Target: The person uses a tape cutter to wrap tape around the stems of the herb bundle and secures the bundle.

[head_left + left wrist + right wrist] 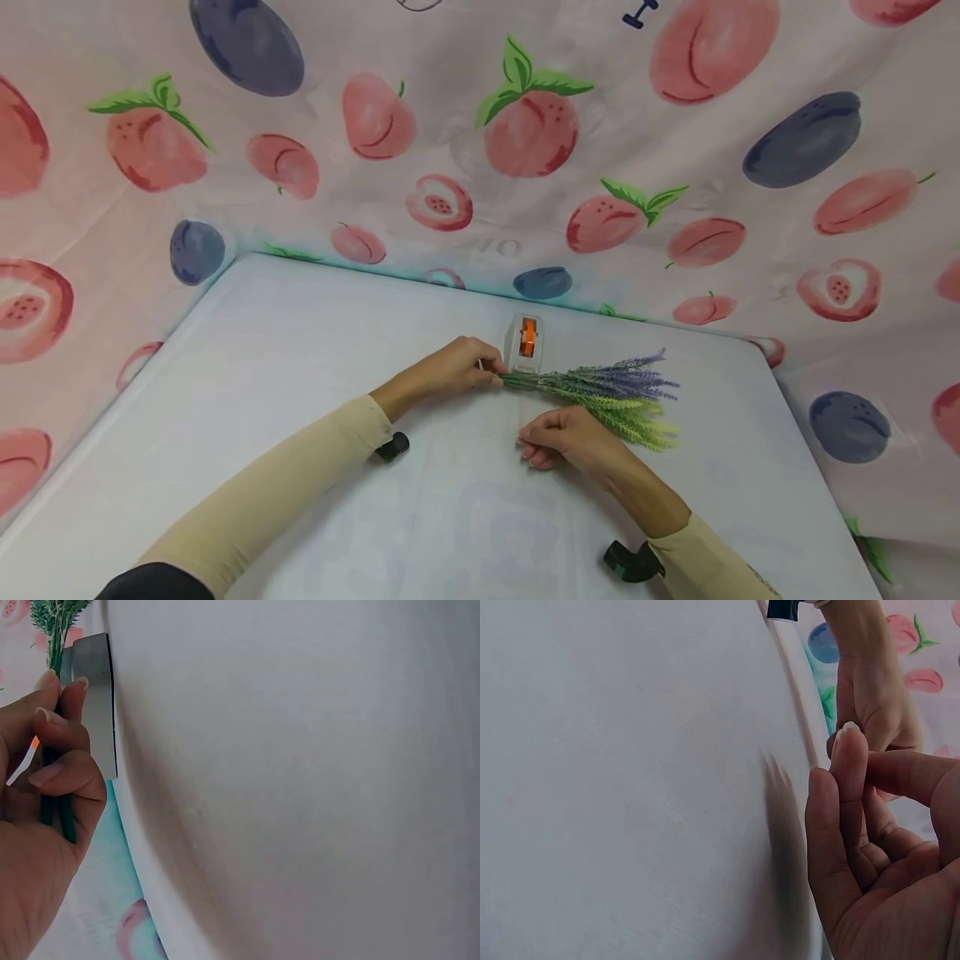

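My left hand (461, 367) pinches the thin green stems of an artificial flower bunch (611, 387), with purple lavender-like sprigs and yellow-green ones pointing right. In the left wrist view, the stems (54, 649) run between thumb and fingers, and the lower ends cross the palm. Just behind the stems stands a grey tape dispenser (525, 343) with an orange roll. Nearer the front, my right hand (573, 442) has thumb and fingers brought together, pinching what looks like a faint strip of clear tape from the dispenser. In the right wrist view, that hand (892, 832) largely hides the strip.
A white table (420, 517) lies under everything. Behind it hangs a fruit-print cloth (465, 100), meeting the table's back edge. Black wrist devices (630, 562) show at both sleeves.
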The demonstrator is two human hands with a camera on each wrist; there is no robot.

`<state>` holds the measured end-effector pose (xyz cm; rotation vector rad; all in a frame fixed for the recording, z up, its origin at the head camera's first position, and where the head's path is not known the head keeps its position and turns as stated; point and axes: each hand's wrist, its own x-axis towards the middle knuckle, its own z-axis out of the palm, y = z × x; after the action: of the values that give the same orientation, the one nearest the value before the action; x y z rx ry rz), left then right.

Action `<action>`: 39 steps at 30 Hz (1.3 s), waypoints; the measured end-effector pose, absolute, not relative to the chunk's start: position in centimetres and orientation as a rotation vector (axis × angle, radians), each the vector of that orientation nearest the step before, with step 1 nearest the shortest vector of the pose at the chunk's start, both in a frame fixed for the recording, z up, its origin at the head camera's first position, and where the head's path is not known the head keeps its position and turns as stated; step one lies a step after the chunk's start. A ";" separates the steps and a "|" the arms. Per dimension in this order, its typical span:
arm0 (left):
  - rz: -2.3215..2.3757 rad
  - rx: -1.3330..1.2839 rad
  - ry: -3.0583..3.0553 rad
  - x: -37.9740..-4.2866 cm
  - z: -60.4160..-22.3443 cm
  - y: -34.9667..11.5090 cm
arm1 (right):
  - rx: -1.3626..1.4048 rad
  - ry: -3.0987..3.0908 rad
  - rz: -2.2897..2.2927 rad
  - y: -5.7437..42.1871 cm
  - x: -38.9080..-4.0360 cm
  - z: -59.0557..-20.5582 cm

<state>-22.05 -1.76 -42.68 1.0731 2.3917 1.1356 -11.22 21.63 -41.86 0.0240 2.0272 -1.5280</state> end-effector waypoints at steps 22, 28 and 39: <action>1.073 1.076 2.357 -22.3 -42.2 -1.3 | 0.009 2.040 -1.513 21.7 -11.5 -41.7; 1.074 1.066 2.348 -22.4 -42.5 -1.1 | -0.003 2.047 -1.506 21.6 -11.7 -41.4; 1.035 1.076 2.371 -22.7 -42.8 -0.9 | 0.004 2.059 -1.493 21.7 -11.7 -41.7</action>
<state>-22.66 -0.86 -42.82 1.0760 2.3707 1.0349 -11.67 21.74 -41.66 0.0036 2.0595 -1.4926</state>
